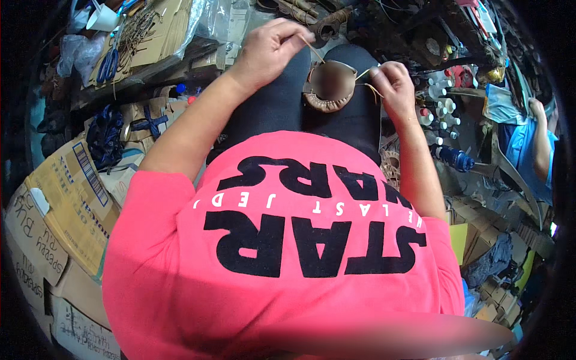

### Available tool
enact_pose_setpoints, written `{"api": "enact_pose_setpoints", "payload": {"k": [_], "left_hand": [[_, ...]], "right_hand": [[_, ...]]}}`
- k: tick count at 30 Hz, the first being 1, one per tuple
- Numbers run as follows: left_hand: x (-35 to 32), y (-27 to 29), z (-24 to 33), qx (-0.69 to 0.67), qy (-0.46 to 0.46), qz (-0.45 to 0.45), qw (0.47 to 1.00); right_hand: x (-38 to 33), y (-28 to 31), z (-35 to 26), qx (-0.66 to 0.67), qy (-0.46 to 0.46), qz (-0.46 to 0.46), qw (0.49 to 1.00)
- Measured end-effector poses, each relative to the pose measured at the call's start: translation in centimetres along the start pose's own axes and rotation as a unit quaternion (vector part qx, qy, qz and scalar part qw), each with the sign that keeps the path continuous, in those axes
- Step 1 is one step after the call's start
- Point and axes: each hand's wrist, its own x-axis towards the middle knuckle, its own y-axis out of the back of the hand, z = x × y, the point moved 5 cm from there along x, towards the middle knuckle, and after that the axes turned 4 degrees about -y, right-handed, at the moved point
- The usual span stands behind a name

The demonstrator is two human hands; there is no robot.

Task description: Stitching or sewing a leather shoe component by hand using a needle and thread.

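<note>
Two hands are working over one small brown leather piece [328,88], a rounded, shoe-like shape that is resting on the black-clad knee [282,102]. I am watching the left hand [268,49] pinching a pale lace [312,49] and drawing it up and away from the piece, fingers closed tight on the strand. The right hand [393,84] is sitting at the piece's right edge, fingertips pinched on another pale end of lace there. The hands are standing apart, one on each side of the leather.

Judging progress: a stitched, braided rim is showing along the near edge, so a good part of the lacing looks done; loose lace ends suggest more stitching remaining, though the middle is blurred and I cannot tell how much. Blue-handled scissors [108,65] are lying untouched on the bench [150,66] at far left, and small bottles [435,108] are crowding the right.
</note>
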Motion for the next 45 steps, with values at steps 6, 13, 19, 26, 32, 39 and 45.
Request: {"api": "enact_pose_setpoints", "payload": {"k": [6, 13, 19, 26, 32, 39, 45], "left_hand": [[1.0, -4.9, 3.1, -0.595, 0.077, -0.046, 0.799], [0.6, -5.7, 3.1, -0.704, 0.102, -0.055, 0.701], [0.4, -5.9, 3.1, -0.75, 0.13, -0.057, 0.646], [-0.3, -5.3, 0.2, -0.781, 0.196, -0.058, 0.589], [-1.0, 2.5, -3.0, -0.164, 0.161, -0.177, 0.957], [-1.8, 4.9, -1.2, -0.039, -0.026, -0.091, 0.995], [-1.6, -5.4, 3.6, 0.041, -0.127, -0.365, 0.921]], "right_hand": [[0.5, -0.5, 1.2, 0.233, -0.092, -0.033, 0.968], [0.3, -0.4, 0.0, 0.005, 0.056, -0.018, 0.998], [0.3, -1.9, 0.4, 0.698, -0.251, 0.062, 0.668], [-2.1, -0.5, 2.4, 0.706, -0.188, -0.193, 0.655], [-4.4, 4.0, 7.9, 0.382, -0.316, -0.187, 0.848], [1.7, 6.6, 2.2, 0.088, -0.085, -0.145, 0.982], [4.2, -3.6, -7.6, -0.277, -0.011, -0.42, 0.864]]}}
